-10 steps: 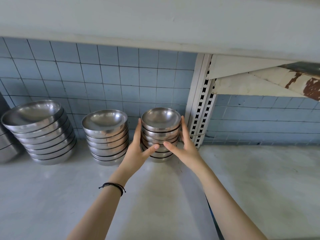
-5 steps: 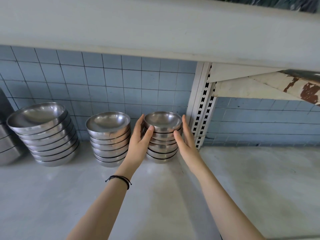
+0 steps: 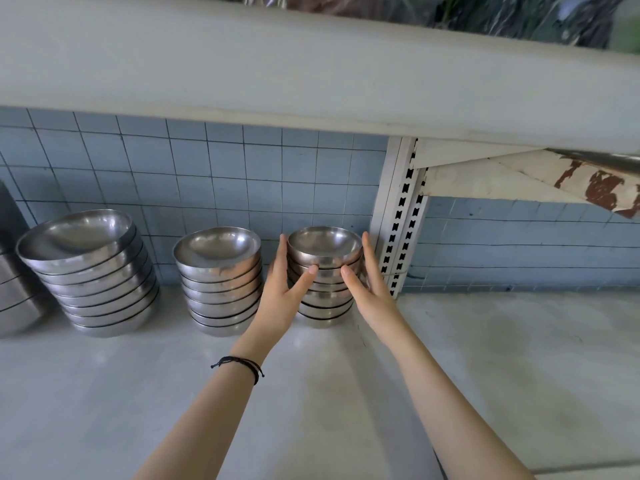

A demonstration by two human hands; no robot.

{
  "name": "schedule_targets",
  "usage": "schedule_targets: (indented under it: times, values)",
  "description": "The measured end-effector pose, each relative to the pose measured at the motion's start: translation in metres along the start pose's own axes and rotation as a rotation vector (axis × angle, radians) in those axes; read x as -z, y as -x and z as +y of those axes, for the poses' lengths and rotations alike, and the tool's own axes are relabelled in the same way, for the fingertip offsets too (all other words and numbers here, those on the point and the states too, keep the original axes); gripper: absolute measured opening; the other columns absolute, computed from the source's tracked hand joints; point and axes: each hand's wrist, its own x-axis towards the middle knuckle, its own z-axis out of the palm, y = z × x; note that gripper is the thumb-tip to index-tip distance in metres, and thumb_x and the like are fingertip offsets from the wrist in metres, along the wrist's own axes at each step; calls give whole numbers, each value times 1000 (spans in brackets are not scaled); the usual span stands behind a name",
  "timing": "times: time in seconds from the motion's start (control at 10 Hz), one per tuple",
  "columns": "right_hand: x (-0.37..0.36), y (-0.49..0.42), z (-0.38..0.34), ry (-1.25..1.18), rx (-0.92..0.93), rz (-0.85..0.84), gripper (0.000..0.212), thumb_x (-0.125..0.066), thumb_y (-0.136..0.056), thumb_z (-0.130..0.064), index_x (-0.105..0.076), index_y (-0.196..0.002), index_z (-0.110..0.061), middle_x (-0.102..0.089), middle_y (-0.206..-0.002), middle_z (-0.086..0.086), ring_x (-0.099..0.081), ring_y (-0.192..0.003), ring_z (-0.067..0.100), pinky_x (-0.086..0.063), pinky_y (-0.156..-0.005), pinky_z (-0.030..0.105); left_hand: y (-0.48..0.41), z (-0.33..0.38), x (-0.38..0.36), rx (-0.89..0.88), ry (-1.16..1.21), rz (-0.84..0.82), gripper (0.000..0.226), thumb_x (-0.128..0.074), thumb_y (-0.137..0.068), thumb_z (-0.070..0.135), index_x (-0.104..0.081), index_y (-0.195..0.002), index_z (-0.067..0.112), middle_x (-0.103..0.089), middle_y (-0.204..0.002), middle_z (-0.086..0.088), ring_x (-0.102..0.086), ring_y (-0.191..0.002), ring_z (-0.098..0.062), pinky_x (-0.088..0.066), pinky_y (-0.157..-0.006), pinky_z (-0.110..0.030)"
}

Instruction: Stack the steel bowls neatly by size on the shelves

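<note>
Three stacks of steel bowls stand on the grey shelf (image 3: 485, 358) against the blue tiled wall. The small-bowl stack (image 3: 325, 251) is at the right, beside the white slotted upright. My left hand (image 3: 280, 296) lies flat against its left side, fingers straight, thumb on the front. My right hand (image 3: 370, 289) presses its right side the same way. A medium-bowl stack (image 3: 220, 268) stands just left of my left hand. The large-bowl stack (image 3: 90, 268) leans slightly at the far left.
A white slotted upright post (image 3: 401, 230) stands right behind the small stack. The upper shelf's underside (image 3: 311, 71) hangs low overhead, with a rusty bracket (image 3: 595, 188) at the right. Part of a steel pot (image 3: 14, 289) shows at the left edge.
Both hands slid up the sides of the small stack, from its lower bowls to the top ones, thumbs closing in on the front. The stack stays in place.
</note>
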Motion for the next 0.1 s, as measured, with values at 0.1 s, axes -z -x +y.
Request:
schedule_targets:
  times: [0.1]
  values:
    - [4, 0, -2, -58, 33, -9, 73, -54, -94, -47, -7, -149, -53, -11, -147, -47, -13, -145, -11, -15, -120, 21, 5, 8, -1, 19, -2, 7, 79, -53, -96, 35, -2, -155, 20, -14, -150, 21, -12, -133, 13, -15, -103, 2]
